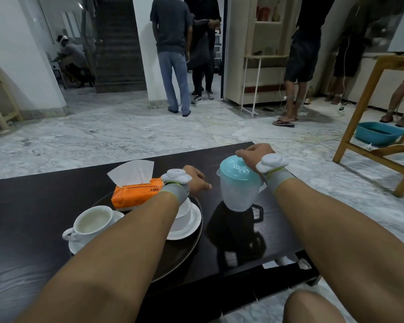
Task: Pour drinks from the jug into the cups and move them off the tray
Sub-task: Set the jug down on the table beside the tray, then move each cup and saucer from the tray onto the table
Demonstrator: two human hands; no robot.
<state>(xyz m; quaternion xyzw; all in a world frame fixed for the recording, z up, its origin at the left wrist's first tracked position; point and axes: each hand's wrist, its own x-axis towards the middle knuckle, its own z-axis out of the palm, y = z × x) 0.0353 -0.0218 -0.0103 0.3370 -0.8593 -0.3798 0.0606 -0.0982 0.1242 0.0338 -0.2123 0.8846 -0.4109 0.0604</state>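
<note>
Marble floor stretches behind a dark worktop (44, 190). On it the right hand (254, 153) curls over the blue lid of the frosted jug (239, 185), which stands upright just right of the round tray (187, 250). The left hand (196, 181) hovers above a cup (183, 213) on the tray, fingers loosely extended, holding nothing. A filled cup (91, 223) sits at the tray's left edge, near an orange tissue pack (133, 193).

We see the jug (239, 185), translucent with a pale blue lid, upright on the dark table just right of the tray (184, 252). One white cup (92, 223), full of pale liquid, sits on its saucer at the tray's left edge. A second white cup (183, 215) on a saucer stands on the tray, partly hidden.
</note>
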